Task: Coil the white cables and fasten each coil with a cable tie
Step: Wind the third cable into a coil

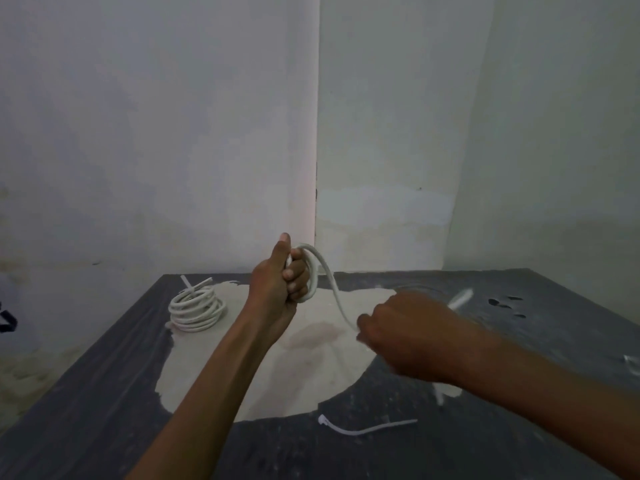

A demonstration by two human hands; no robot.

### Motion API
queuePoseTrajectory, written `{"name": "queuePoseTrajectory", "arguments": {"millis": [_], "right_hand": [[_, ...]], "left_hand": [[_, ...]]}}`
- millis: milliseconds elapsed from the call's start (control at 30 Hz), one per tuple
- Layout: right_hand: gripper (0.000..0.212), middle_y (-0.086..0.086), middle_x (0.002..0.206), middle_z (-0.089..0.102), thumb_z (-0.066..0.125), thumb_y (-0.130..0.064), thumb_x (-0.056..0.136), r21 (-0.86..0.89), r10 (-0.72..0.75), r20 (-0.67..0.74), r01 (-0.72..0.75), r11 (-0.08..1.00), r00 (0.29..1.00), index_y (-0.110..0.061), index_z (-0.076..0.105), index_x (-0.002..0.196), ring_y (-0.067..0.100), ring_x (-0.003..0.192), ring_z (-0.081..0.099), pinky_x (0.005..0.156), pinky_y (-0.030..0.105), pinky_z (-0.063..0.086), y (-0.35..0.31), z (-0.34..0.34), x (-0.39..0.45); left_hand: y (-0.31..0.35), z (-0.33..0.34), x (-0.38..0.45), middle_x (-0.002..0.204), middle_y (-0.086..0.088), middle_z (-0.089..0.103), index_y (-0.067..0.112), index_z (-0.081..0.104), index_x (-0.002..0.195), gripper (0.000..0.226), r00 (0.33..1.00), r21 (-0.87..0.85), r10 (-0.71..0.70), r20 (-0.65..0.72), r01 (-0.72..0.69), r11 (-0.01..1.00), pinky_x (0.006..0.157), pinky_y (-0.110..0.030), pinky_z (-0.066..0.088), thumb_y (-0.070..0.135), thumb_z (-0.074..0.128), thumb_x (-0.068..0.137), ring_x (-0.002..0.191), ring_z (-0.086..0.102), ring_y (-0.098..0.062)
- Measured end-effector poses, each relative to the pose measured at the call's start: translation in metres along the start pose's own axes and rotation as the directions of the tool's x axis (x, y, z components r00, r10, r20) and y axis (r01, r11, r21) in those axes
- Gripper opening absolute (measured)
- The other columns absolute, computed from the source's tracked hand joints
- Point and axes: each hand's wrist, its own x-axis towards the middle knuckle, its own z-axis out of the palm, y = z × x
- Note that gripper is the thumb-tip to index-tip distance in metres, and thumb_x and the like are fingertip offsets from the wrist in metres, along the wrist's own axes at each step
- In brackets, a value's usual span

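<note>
Nearest the camera, a loose white cable tie (367, 427) lies flat on the dark counter (104, 393), just below the edge of a pale worn patch (311, 368) on its surface. Above it the right hand (412, 336) hangs over the counter, back upward, blurred; its grip is curled round the white cable (334, 289), which enters the fist on the thumb side, and a blurred white end (460, 298) sticks out past the knuckles. From there the cable rises in a curve to the left hand (277, 289), held up higher with the thumb pointing upward. That grip is a closed fist: the fingers are wrapped round a few turns of the cable, which loop over and around the outside of the fingers. Well apart to the left, near the counter's far corner, a finished coil (197, 311) of white cable rests on the counter with two short ends poking up from it; whether a tie binds it cannot be told. Plain pale walls (173, 116) meet in a corner behind the counter.
</note>
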Motion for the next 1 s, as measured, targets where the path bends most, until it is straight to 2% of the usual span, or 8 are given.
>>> {"name": "queuePoseTrajectory", "arguments": {"millis": [200, 267, 333, 400, 467, 700, 900, 1000], "right_hand": [[0.029, 0.002, 0.075, 0.071, 0.055, -0.039, 0.096, 0.068, -0.311, -0.205, 0.331, 0.941, 0.928, -0.014, 0.068, 0.089, 0.017, 0.065, 0.067, 0.062, 0.024, 0.041, -0.009, -0.014, 0.011], [0.016, -0.005, 0.070, 0.072, 0.070, -0.036, 0.086, 0.109, -0.332, -0.333, 0.386, 0.916, 0.883, -0.020, 0.073, 0.085, 0.003, 0.054, 0.057, 0.061, 0.014, 0.035, -0.001, -0.021, 0.017], [0.008, -0.010, 0.069, 0.072, 0.075, -0.033, 0.081, 0.208, -0.305, -0.427, 0.420, 0.883, 0.851, -0.027, 0.074, 0.086, -0.006, 0.054, 0.044, 0.060, 0.007, 0.034, 0.011, -0.027, 0.021], [0.010, -0.009, 0.068, 0.071, 0.072, -0.035, 0.082, 0.305, -0.182, -0.489, 0.363, 0.880, 0.853, -0.026, 0.074, 0.087, -0.004, 0.053, 0.051, 0.056, 0.012, 0.043, 0.023, -0.028, 0.023], [0.012, -0.008, 0.063, 0.068, 0.069, -0.033, 0.084, 0.400, 0.002, -0.544, 0.257, 0.880, 0.839, -0.022, 0.074, 0.087, 0.003, 0.049, 0.056, 0.053, 0.019, 0.048, 0.036, -0.023, 0.024], [0.015, -0.007, 0.081, 0.075, 0.064, -0.031, 0.092, 0.616, 0.225, -0.507, 0.167, 0.770, 0.832, -0.024, 0.076, 0.096, 0.011, 0.063, 0.067, 0.059, 0.037, 0.057, 0.063, -0.006, 0.035], [0.034, -0.009, 0.075, 0.073, 0.056, -0.055, 0.087, 0.597, 0.257, -0.530, 0.140, 0.789, 0.808, -0.027, 0.075, 0.092, 0.007, 0.056, 0.063, 0.055, 0.032, 0.056, 0.060, 0.008, 0.035], [0.029, -0.010, 0.072, 0.071, 0.052, -0.048, 0.092, 0.478, 0.216, -0.592, 0.122, 0.870, 0.776, -0.028, 0.073, 0.093, 0.006, 0.052, 0.057, 0.050, 0.029, 0.051, 0.058, 0.015, 0.033]], "left_hand": [[-0.026, 0.018, -0.020, 0.055, -0.004, 0.049, 0.010, 0.054, 0.074, 0.046, 0.997, 0.383, -0.080, 0.011, 0.070, 0.921, 0.048, -0.021, 0.038, 0.045, 0.035, 0.098, 0.047, 0.045, -0.011], [-0.024, 0.030, -0.035, 0.079, -0.026, 0.064, 0.003, 0.059, 0.098, 0.040, 0.994, 0.481, -0.104, 0.036, 0.074, 0.873, 0.057, -0.038, 0.054, 0.037, 0.038, 0.100, 0.065, 0.063, -0.036], [-0.019, 0.037, -0.045, 0.093, -0.048, 0.045, -0.020, 0.050, 0.107, 0.035, 0.995, 0.495, -0.090, 0.051, 0.053, 0.868, 0.072, -0.057, 0.044, 0.012, 0.037, 0.100, 0.080, 0.047, -0.056], [-0.019, 0.034, -0.045, 0.069, -0.035, 0.051, -0.009, 0.058, 0.086, 0.026, 0.994, 0.428, -0.090, 0.058, 0.056, 0.902, 0.059, -0.033, 0.055, 0.004, 0.039, 0.098, 0.056, 0.060, -0.035], [-0.024, 0.029, -0.042, 0.058, -0.009, 0.050, 0.006, 0.055, 0.073, 0.028, 0.985, 0.342, -0.135, 0.108, 0.091, 0.935, 0.040, -0.015, 0.043, 0.010, 0.042, 0.097, 0.040, 0.049, -0.010], [-0.026, 0.024, -0.045, 0.043, -0.003, 0.046, 0.007, 0.056, 0.067, 0.042, 0.878, -0.130, -0.325, 0.351, 0.389, 0.912, 0.033, -0.015, 0.038, 0.027, 0.035, 0.097, 0.028, 0.038, -0.007], [-0.026, 0.020, -0.049, 0.042, 0.000, 0.043, 0.007, 0.053, 0.074, 0.044, 0.902, -0.015, -0.316, 0.293, 0.335, 0.942, 0.036, -0.015, 0.034, 0.025, 0.024, 0.102, 0.030, 0.036, -0.006], [-0.024, 0.018, -0.048, 0.040, 0.001, 0.041, 0.006, 0.048, 0.078, 0.039, 0.909, 0.034, -0.307, 0.281, 0.311, 0.950, 0.036, -0.016, 0.033, 0.022, 0.022, 0.102, 0.030, 0.035, -0.005]]}}
